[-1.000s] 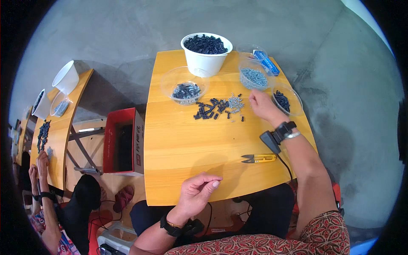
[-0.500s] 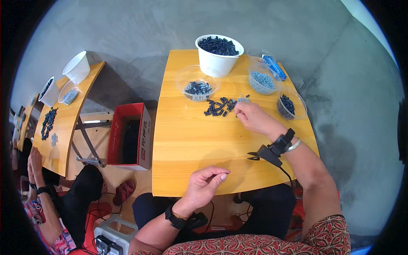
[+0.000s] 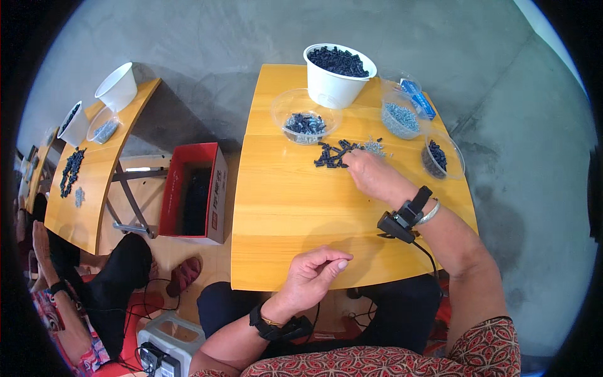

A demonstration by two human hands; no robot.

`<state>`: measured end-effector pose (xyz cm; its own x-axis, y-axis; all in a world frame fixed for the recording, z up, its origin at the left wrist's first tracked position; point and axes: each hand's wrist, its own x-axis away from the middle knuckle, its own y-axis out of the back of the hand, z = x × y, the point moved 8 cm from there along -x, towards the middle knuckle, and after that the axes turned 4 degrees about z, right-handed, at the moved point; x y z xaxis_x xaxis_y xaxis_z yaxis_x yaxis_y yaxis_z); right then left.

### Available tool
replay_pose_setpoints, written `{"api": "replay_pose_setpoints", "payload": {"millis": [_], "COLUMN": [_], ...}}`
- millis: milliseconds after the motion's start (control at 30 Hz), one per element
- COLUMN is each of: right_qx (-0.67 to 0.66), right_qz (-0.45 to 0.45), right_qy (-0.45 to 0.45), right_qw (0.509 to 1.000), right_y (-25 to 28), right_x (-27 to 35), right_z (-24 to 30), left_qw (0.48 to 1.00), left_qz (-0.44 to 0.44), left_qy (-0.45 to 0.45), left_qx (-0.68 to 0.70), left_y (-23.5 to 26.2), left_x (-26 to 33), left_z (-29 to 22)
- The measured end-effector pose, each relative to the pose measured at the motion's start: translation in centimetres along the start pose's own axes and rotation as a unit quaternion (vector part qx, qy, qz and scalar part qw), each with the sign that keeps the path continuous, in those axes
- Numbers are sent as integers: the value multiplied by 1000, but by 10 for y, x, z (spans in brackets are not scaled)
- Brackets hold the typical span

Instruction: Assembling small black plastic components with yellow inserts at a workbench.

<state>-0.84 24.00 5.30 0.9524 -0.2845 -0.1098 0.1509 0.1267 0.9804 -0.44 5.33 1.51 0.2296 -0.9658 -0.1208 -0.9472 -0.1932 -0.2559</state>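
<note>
Over the near part of the yellow table, my left hand (image 3: 310,280) is closed, thumb against the forefinger; whatever is in the pinch is too small to make out. My right hand (image 3: 375,178) reaches forward, its fingers pressed together at the right edge of a loose pile of short black tube-like pieces (image 3: 328,157). Its fingertips hide what they grip, if anything. Just beyond that hand lies a small heap of silvery screw-like parts (image 3: 375,147). Behind the black pile stands a clear round tub (image 3: 277,119) with black and silvery pieces mixed together.
A white bucket (image 3: 330,88) heaped with black pieces stands at the back. To the right are a clear tub of silvery parts (image 3: 402,118), a tub of black pieces (image 3: 436,157) and a blue box (image 3: 426,108). Left: a red carton (image 3: 220,182), and a person's hand (image 3: 41,245) beside another table.
My right hand has shifted slightly left relative to the pile, its fingertips now against the black pieces. My left hand keeps its pinch. The whole view has turned a little.
</note>
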Motion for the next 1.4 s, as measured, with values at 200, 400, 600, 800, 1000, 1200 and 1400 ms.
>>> {"api": "replay_pose_setpoints", "payload": {"millis": [200, 400, 600, 800, 1000, 1200, 1400], "right_qx": [19, -91, -299, -279, -175, -157, -311], "right_qz": [-10, -34, -173, -246, -262, -262, -273], "right_qy": [19, 31, -13, -4, 67, 86, 49], "right_qw": [1000, 995, 938, 928, 947, 948, 909], "right_y": [-1, 32, 92, 99, 114, 114, 113], "right_x": [-3, 15, 85, 131, 146, 153, 158], "right_z": [5, 22, 82, 122, 162, 186, 171], "left_qw": [1000, 1000, 998, 988, 979, 969, 962], "left_qz": [4, 2, -59, -113, -130, -160, -143], "left_qy": [-4, 25, -3, -91, -125, -130, -141], "left_qx": [10, 20, 29, 60, 93, 134, 183], "left_y": [-1, -2, 6, -16, -37, -37, -28], "left_x": [0, 0, 1, 20, 36, 47, 47], "left_z": [0, 7, 5, -48, -80, -87, -88]}}
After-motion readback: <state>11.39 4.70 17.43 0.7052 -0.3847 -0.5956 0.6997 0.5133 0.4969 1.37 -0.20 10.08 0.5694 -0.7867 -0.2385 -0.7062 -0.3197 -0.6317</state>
